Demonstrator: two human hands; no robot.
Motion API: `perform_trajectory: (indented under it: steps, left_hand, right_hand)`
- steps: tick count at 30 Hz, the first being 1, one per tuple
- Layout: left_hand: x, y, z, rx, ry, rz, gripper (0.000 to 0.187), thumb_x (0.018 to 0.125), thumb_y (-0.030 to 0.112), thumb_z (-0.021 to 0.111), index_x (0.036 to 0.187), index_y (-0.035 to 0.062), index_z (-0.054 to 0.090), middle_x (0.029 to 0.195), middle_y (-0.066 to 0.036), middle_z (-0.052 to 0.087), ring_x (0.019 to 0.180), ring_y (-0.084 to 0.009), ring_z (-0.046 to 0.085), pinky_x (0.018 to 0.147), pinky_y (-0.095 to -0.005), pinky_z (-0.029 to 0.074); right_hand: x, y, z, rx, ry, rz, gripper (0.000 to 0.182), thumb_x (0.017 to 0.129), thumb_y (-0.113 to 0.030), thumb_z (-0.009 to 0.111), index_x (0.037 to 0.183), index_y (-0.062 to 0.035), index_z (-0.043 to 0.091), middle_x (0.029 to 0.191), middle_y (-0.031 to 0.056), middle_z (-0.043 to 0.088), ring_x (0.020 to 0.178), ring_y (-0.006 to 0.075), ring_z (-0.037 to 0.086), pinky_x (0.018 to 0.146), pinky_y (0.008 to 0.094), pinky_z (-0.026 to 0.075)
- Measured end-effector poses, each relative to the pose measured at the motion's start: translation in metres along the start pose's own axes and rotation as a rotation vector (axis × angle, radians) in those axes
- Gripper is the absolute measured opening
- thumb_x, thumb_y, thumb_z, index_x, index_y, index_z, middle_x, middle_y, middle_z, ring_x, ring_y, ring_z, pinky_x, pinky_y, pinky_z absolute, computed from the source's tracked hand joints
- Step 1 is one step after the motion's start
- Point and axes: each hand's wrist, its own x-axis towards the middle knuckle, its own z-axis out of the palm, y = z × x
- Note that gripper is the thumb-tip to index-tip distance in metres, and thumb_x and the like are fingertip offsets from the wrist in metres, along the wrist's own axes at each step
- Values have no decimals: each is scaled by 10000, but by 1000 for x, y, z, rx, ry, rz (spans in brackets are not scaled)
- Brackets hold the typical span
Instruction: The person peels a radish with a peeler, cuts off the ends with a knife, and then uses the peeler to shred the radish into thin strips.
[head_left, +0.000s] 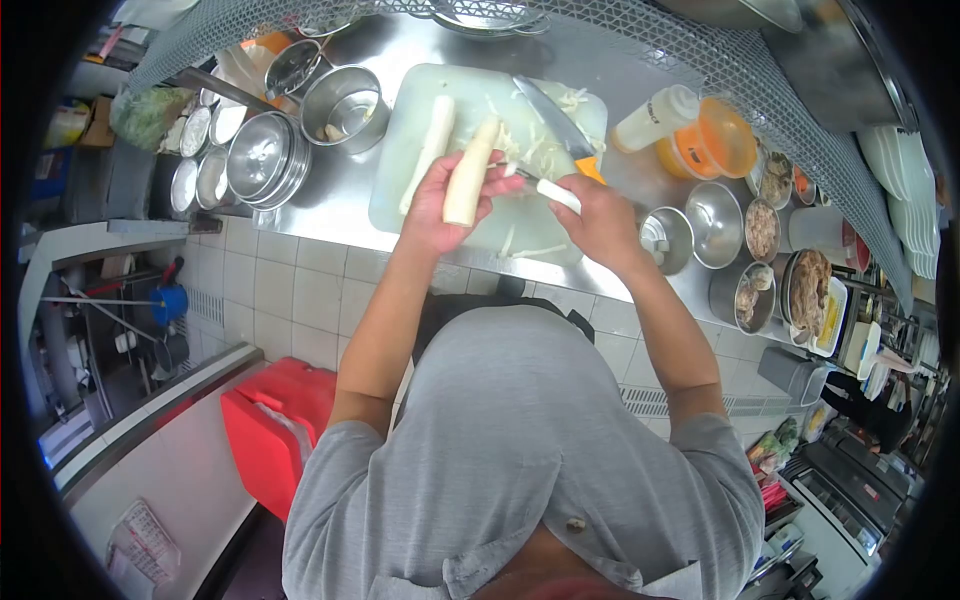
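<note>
My left hand point(450, 205) is wrapped around a long, pale, tapered vegetable point(468, 178), tilted above the cutting board point(393, 180). My right hand point(600, 222) grips the white handle of a peeler point(556, 194), whose head is at the fingertips of my left hand beside the vegetable. A second long white vegetable point(432, 150) lies on the left part of the board. Pale peelings point(535, 150) are scattered over the board's middle and right. A kitchen knife point(552, 115) with an orange handle lies across the board, its handle just beyond my right hand.
Steel bowls point(265, 160) and a steel pot point(345, 108) stand left of the board. At right are a white squeeze bottle point(657, 118), an orange tub point(708, 140), steel bowls and pots of food. Metal mesh point(640, 35) hangs over the far edge. A red bin point(275, 430) stands behind at left.
</note>
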Motion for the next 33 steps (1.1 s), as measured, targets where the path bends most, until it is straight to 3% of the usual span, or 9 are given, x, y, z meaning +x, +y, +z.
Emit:
perform_trajectory:
  steps: [3, 4, 8, 17, 23, 26, 29, 31, 33]
  left_hand:
    - [-3, 20, 0, 50, -49, 30, 531, 1048, 368, 507, 1401, -26, 543, 1299, -154, 645, 1289, -413, 622, 598, -244, 552]
    - [-7, 23, 14, 154, 42, 56, 524, 1047, 373, 517, 1401, -13, 548, 1237, -116, 658, 1112, -350, 698, 576, -240, 546]
    - [1, 25, -4, 69, -48, -20, 557, 1061, 428, 526, 1431, 11, 535, 1056, -78, 677, 745, -183, 603, 545, -257, 491]
    - [14, -3, 13, 37, -49, -79, 671, 1071, 481, 496, 1517, -18, 445, 970, -55, 640, 713, -148, 514, 561, -263, 398]
    - [8, -8, 15, 112, 10, -38, 675, 1071, 482, 495, 1510, -28, 448, 967, -60, 637, 710, -146, 513, 562, -266, 397]
    - [2, -6, 15, 99, 14, -43, 648, 1084, 474, 471, 1497, -25, 465, 957, -63, 632, 694, -160, 524, 564, -274, 410]
    - [-8, -4, 18, 122, -27, -80, 621, 1097, 464, 451, 1490, -16, 477, 953, -64, 630, 680, -174, 542, 572, -279, 429]
    - [-19, -14, 20, 163, -74, -88, 692, 1083, 485, 471, 1528, -43, 423, 957, -61, 627, 664, -147, 510, 546, -267, 394]
    - [-24, -10, 29, 197, -109, -80, 693, 1085, 484, 469, 1535, -40, 411, 960, -50, 642, 693, -146, 549, 549, -263, 402]
  right_hand:
    - [-8, 18, 2, -125, 48, 29, 262, 968, -269, 684, 1144, -75, 686, 951, 172, 740, 880, 378, 716, 772, 471, 556]
    - [-8, 22, 1, -161, 74, 48, 264, 977, -273, 675, 1151, -73, 686, 950, 173, 740, 878, 376, 717, 773, 465, 555]
    - [-16, 6, -22, 303, 59, 64, 307, 1008, -325, 662, 1159, -59, 695, 920, 155, 731, 818, 361, 706, 742, 420, 549]
    - [-20, -44, -8, 181, 17, -334, 244, 937, -261, 762, 1062, -55, 721, 855, 103, 697, 701, 292, 684, 644, 393, 534]
    - [-15, -43, -3, 110, 95, -386, 296, 927, -363, 753, 1046, -92, 744, 810, 84, 686, 664, 303, 678, 601, 414, 536]
    - [-11, -43, -3, 162, 2, -329, 297, 925, -353, 761, 1066, -92, 752, 830, 96, 713, 688, 328, 688, 613, 418, 547]
    - [9, 4, 41, 255, 330, -220, 326, 954, -380, 725, 1094, -86, 753, 868, 140, 735, 735, 371, 694, 657, 441, 555]
    - [34, 35, 20, 294, 51, 110, 372, 1001, -419, 655, 1108, -75, 745, 898, 188, 738, 788, 395, 698, 708, 446, 548]
    - [35, 54, 20, 170, 57, 171, 404, 1024, -444, 612, 1113, -69, 733, 880, 198, 725, 799, 389, 695, 728, 438, 540]
